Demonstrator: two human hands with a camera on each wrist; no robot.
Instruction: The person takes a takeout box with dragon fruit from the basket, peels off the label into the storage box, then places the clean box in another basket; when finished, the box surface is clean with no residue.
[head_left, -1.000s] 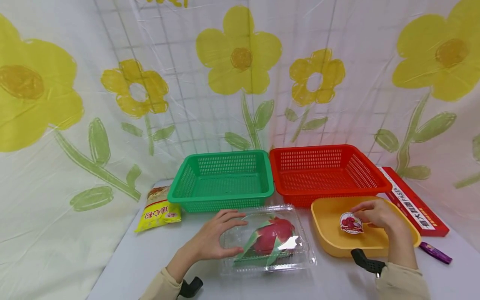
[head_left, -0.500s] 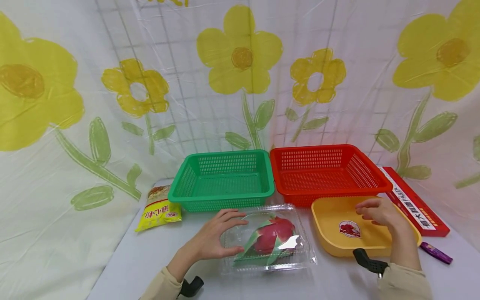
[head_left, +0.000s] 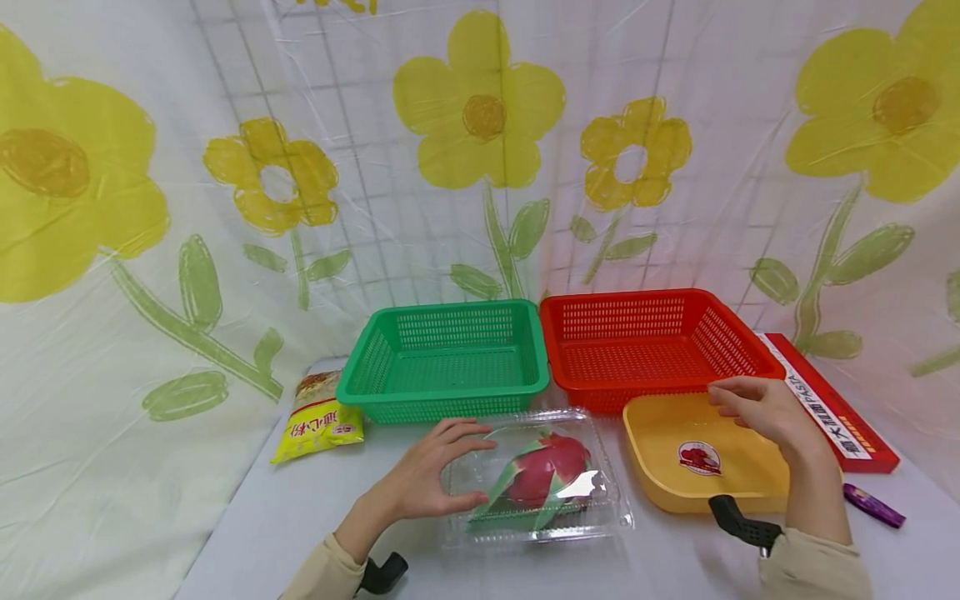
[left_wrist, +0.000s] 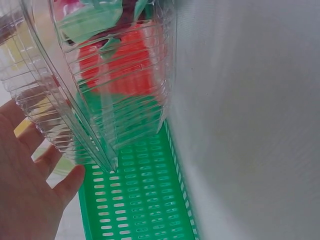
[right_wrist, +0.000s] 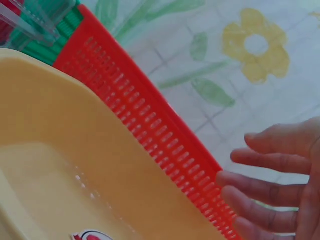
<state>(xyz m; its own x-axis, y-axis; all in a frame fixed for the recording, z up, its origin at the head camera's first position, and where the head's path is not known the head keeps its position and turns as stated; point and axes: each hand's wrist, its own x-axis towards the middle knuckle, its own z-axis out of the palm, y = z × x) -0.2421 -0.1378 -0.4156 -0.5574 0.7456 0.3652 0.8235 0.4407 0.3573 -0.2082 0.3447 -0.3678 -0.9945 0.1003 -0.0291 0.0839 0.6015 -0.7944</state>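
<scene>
In the head view my left hand (head_left: 423,479) is at the left side of a clear plastic clamshell box (head_left: 611,510), thumb and fingers spread; whether they touch it I cannot tell. Inside the box lies a pink dragon fruit (head_left: 551,471) with green scales. My right hand (head_left: 772,417) hovers above the back right of a yellow tray (head_left: 667,493), holding nothing. A round white label (head_left: 700,458) with a red fruit picture lies flat in that tray. In the right wrist view my fingers (right_wrist: 265,187) are loosely extended past the tray's edge.
Behind stand a green basket (head_left: 450,408) and a red basket (head_left: 600,402), side by side. A yellow macaroni bag (head_left: 318,423) lies at the left. On the right are a long red pasta box (head_left: 840,408) and a small purple-wrapped item (head_left: 873,506). A flowered curtain (head_left: 480,233) hangs behind.
My right hand has let go of the round label, which now lies in the yellow tray. That hand has risen towards the back right. My left hand has stayed in place.
</scene>
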